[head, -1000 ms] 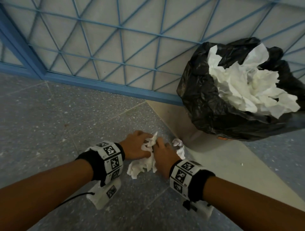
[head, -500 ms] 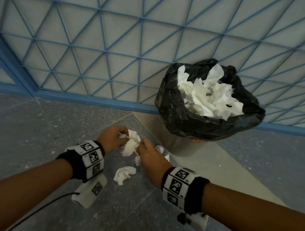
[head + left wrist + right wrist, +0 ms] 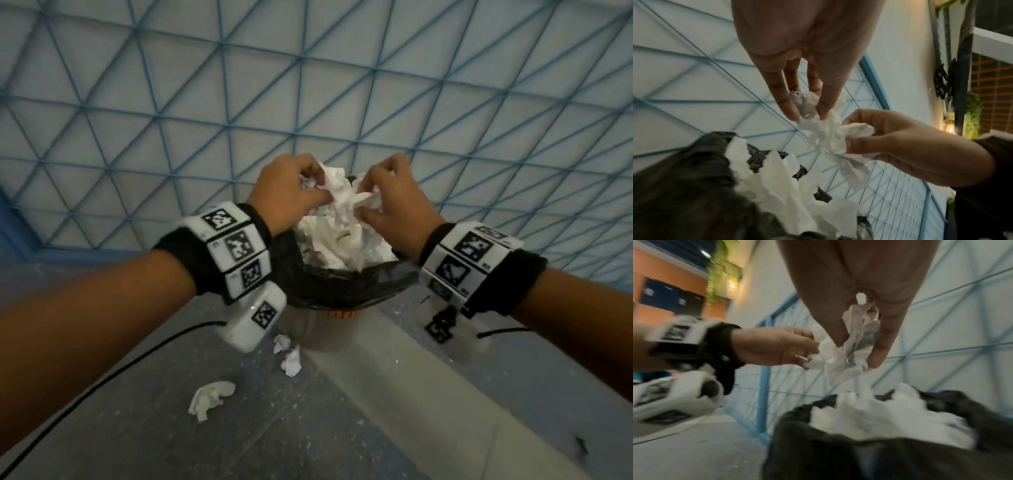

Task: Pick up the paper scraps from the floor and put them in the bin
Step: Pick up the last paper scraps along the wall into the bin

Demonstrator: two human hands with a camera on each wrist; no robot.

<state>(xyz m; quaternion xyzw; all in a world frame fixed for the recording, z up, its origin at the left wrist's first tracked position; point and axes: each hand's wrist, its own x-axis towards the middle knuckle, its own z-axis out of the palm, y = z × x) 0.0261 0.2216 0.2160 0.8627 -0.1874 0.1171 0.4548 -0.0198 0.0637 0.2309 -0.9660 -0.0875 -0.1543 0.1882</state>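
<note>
Head view: my left hand (image 3: 291, 192) and right hand (image 3: 394, 202) pinch a crumpled white paper wad (image 3: 342, 192) above the heaped black-lined bin (image 3: 329, 284); three white scraps (image 3: 210, 397) beside the bin remain.

Crumpled white paper (image 3: 337, 192), thin, soft and matt like tissue, creased all over. More of the same paper fills a bin (image 3: 322, 329) lined with a black plastic bag (image 3: 342, 286), wrinkled with a faint sheen. Loose paper scraps (image 3: 209, 399) lie on a grey speckled stone floor (image 3: 342, 428), matt and dusty. Wristbands (image 3: 239, 250) pair black cloth with smooth white plastic blocks. Behind is a pale matt wall (image 3: 308, 85) with blue lines.
</note>
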